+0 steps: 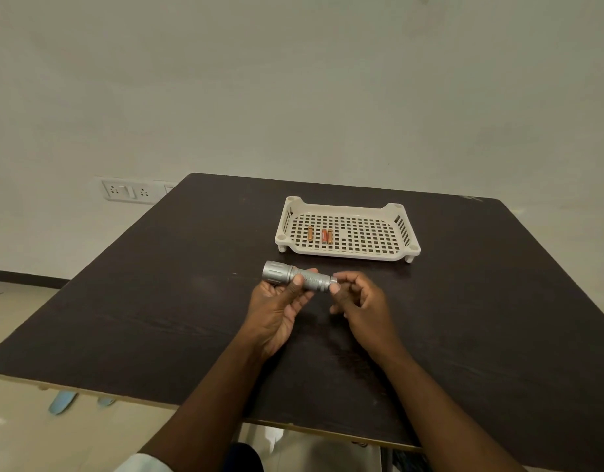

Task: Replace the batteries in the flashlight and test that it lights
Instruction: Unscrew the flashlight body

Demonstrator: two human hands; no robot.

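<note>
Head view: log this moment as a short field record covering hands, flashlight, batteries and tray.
left hand: left hand grips the flashlight round its body, thumb on top
right hand: right hand pinches the tail end of the flashlight with its fingertips
flashlight: silver, held level above the table, head pointing left
batteries: three batteries lie in the tray, one apart, two side by side
tray: white perforated tray stands on the table beyond the hands
light: no beam visible
</note>
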